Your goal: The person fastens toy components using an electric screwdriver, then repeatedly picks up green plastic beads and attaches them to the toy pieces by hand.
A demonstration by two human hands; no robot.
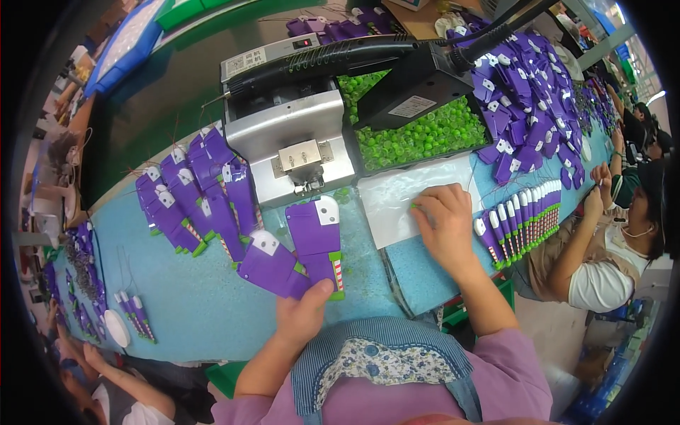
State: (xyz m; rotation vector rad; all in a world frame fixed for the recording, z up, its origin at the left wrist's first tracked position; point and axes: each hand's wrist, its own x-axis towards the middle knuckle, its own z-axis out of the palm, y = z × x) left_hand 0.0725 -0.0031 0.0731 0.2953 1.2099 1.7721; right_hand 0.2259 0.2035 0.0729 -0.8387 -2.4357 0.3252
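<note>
Far left: a co-worker's forearm point(131, 379) reaches in at the lower edge of the view, well apart from the person's own hands.
Small bundle: a few slim purple pieces point(134, 312) lie on the blue surface point(205, 304), just beside a white oval disc point(117, 328).
Wired pile: purple parts with white ends point(195, 184) overlap near the machine, thin wires sticking out.
Silver machine: a metal bench unit point(287, 127) stands behind the hands, a black power tool point(319, 65) crossing above it.
Left hand: its fingers point(324, 286) grip two overlapping purple parts in front of the machine, an upright one point(310, 230) and a tilted one point(269, 268), thumb on top.
Green bin: a black tray point(425, 161) full of round green pieces point(432, 131) sits behind the white sheet point(386, 205).
Right hand: it point(450, 223) is over the sheet, fingers curled, green at the tips; I cannot tell whether they grip it.
Right side: slim purple-and-white pieces point(523, 225) stand in a row, a purple heap point(524, 106) behind them.
</note>
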